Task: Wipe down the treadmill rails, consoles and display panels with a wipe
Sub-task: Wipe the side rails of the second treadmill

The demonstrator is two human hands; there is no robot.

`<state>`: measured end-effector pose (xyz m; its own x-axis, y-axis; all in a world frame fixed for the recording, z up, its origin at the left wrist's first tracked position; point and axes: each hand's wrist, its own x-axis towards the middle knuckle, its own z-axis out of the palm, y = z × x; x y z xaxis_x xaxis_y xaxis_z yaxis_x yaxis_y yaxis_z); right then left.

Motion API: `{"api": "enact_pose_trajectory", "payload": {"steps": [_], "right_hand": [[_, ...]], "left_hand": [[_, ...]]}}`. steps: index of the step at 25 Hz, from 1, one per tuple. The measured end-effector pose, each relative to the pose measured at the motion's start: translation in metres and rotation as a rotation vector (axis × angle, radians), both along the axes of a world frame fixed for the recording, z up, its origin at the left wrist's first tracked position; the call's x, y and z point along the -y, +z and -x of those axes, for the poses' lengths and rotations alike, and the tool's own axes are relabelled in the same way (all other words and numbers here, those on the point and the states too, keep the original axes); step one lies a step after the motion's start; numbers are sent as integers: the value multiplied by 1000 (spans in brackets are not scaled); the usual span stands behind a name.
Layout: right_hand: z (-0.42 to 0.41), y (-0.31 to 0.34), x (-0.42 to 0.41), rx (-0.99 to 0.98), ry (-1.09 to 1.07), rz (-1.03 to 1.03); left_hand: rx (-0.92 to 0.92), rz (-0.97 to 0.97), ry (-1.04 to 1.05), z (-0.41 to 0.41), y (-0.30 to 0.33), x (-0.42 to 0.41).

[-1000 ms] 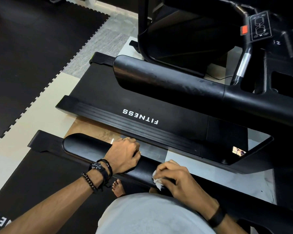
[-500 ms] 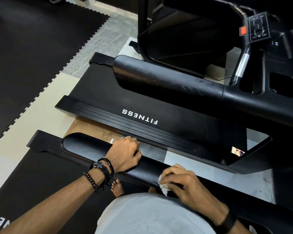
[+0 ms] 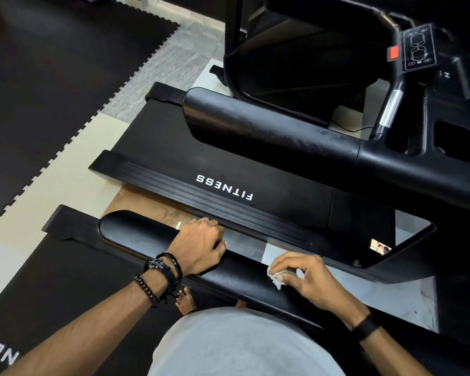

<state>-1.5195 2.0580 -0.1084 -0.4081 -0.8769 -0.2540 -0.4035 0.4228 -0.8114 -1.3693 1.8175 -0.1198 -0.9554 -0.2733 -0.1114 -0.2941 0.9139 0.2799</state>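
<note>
Left hand [image 3: 198,244] grips the rail [image 3: 136,237]; right hand [image 3: 307,278] seemingly pinches the wipe [image 3: 276,279] against it.

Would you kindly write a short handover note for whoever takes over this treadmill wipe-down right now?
Left hand: grips the near treadmill's padded rail, no wipe in it.
Right hand: pinches the crumpled white wipe against the same rail, further toward the console end.
Done: cannot be judged from the surface; this rail is being wiped now.
Left: the neighbouring treadmill's rail, which shows dusty smudges, and its console with the control panel. The near treadmill's console is out of view.
</note>
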Motion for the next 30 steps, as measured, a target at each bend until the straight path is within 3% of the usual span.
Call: {"api": "enact_pose_trajectory", "payload": {"steps": [4,7,9,14,18,21,26,30], "right_hand": [[15,-33,40,-39,53,-187],[-4,-26,68,-64,132,-122],[2,-16,45,-46,113,-98],[34,-30,15,-88,96,-301],[7,-28,55,-104,138,-185],[15,-14,26,-62,43,-149],[38,-37,15,-77,8,-465],[18,-39,58,-95,148,-369]], "left_hand": [[5,-20,2,1,0,0],[12,-35,-2,1,1,-1],[-4,-32,-2,0,2,-1],[-9,-34,-8,2,3,-2],[-4,-52,-33,5,3,-3],[-11,-39,-36,6,3,-5],[-13,-56,-40,5,1,-4],[-20,-86,-62,7,1,-3]]}}
